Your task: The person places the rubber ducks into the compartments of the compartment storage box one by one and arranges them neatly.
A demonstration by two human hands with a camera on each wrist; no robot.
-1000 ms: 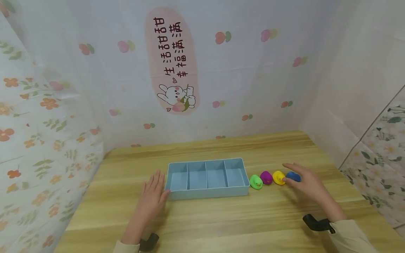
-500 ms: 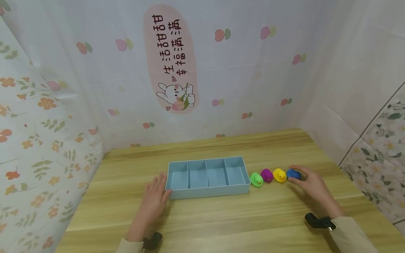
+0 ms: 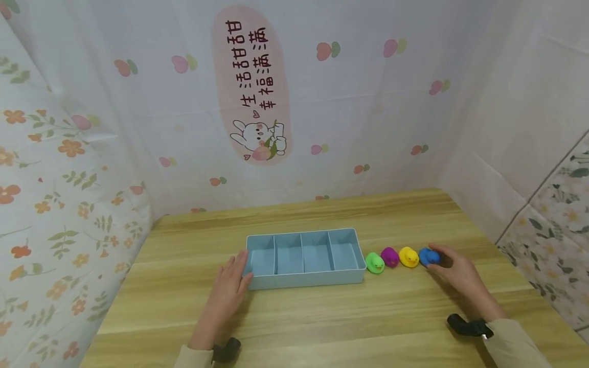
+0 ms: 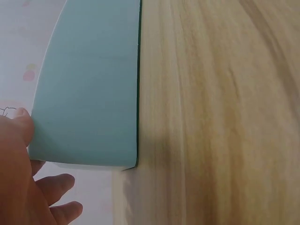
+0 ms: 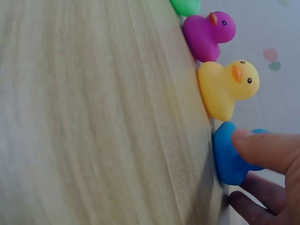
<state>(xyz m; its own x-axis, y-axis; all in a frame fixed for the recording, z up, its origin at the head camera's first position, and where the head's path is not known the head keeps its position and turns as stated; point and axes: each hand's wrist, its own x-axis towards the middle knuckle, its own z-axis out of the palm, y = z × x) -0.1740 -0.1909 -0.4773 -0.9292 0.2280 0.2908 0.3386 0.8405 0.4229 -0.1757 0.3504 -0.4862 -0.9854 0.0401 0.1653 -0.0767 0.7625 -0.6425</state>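
Note:
My right hand (image 3: 461,272) pinches a blue rubber duck (image 3: 429,256) at the right end of a row. In the right wrist view the thumb (image 5: 262,147) lies across the blue duck (image 5: 227,157), with other fingers behind it. Left of it on the table stand a yellow duck (image 3: 408,257), a purple duck (image 3: 390,257) and a green duck (image 3: 375,263). My left hand (image 3: 227,286) rests with fairly straight fingers against the left end of a light blue divided box (image 3: 306,280). The left wrist view shows the thumb at the rim of the box (image 4: 89,93).
The box has several compartments in a line, and its right end stands close to the green duck. Everything is on a wood-grain table (image 3: 322,322). A patterned cloth (image 3: 368,112) hangs behind, and more cloth hangs at both sides.
My right hand has come down from above the yellow and blue ducks and taken hold of the blue one. The left hand stays at the end of the box.

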